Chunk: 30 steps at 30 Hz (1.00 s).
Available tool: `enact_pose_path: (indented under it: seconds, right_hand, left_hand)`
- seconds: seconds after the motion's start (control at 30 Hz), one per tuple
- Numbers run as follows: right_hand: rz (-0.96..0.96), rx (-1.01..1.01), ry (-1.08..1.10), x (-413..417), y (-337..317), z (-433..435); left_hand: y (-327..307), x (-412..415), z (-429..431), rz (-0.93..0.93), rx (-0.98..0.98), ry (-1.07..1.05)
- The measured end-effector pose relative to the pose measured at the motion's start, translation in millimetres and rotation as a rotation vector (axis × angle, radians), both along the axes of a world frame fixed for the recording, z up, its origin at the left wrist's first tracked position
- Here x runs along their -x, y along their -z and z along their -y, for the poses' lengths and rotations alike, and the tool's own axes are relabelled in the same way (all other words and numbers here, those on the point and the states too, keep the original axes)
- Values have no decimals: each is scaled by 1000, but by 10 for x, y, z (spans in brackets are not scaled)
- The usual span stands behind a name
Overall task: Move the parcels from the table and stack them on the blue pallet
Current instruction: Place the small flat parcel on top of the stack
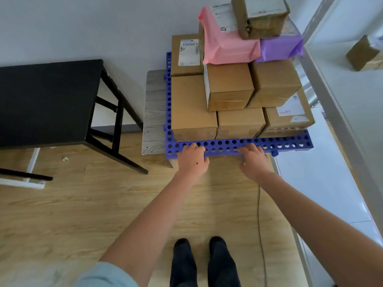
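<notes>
Both the left hand (193,157) and the right hand (252,159) curl over the near edge of the perforated blue plastic pallet (290,145), gripping it; brown cardboard parcels (193,104) sit stacked on it. Shift it evenly, slowly, so the stack stays upright; the black worktop (45,100) left of the pallet looks bare

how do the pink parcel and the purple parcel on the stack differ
The pink parcel is larger and sits left, with a flap sticking up; the purple parcel is smaller, at the right edge, lying flatter. The pink one carries a white label; none shows on the purple. Both are soft plastic mailers resting on cardboard boxes under a brown box.
</notes>
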State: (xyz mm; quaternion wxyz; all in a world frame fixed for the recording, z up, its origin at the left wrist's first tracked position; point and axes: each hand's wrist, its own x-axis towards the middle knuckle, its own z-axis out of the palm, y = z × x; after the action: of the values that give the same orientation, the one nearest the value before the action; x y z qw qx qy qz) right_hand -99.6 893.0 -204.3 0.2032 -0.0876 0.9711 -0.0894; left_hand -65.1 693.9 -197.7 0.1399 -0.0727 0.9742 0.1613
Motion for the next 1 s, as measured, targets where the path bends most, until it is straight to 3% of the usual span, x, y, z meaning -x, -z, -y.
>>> enact_pose_path:
  seconds: [0.23, 0.5, 1.0]
  right_hand:
    - [-47, -52, -120, 107, 139, -55]
    - [-157, -13, -96, 10, 239, -111]
    - [-183, -54, -99, -333, 310, -228]
  left_hand:
    - [158, 85, -100, 46, 154, 81]
    - [200, -35, -109, -35, 190, 76]
    - [341, -416, -206, -84, 252, 132]
